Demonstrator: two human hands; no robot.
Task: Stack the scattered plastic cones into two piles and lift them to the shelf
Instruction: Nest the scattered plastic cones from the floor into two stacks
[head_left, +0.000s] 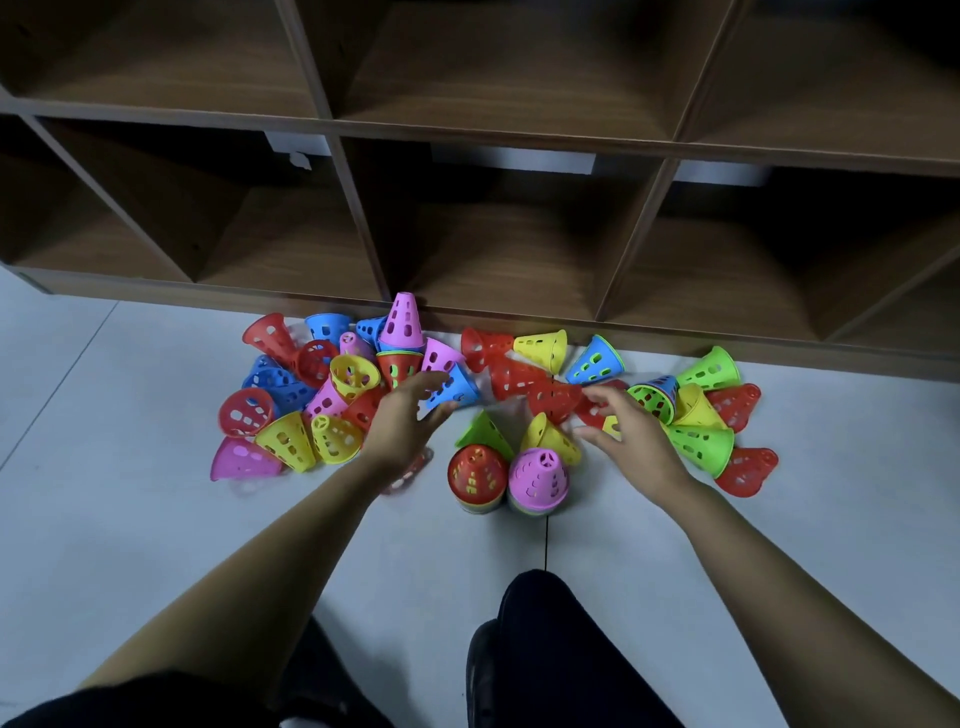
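One cam only, head-worn, wide-angle, looking fwd & steeply down at the floor (130, 519). The shelf (467, 130) fills the top of frame, lines bowed by the lens. Arms enter from the bottom corners, left hand (410, 421) & right hand (631, 431) out front. The cones (291, 441) sit near, mid-frame, seen from above.

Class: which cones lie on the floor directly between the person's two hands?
In the head view, a tipped green cone and a tipped yellow cone lie between the left hand and right hand, beyond the red-topped stack and pink-topped stack.

Grey floor (156, 519) strewn with perforated plastic cones (540, 348)
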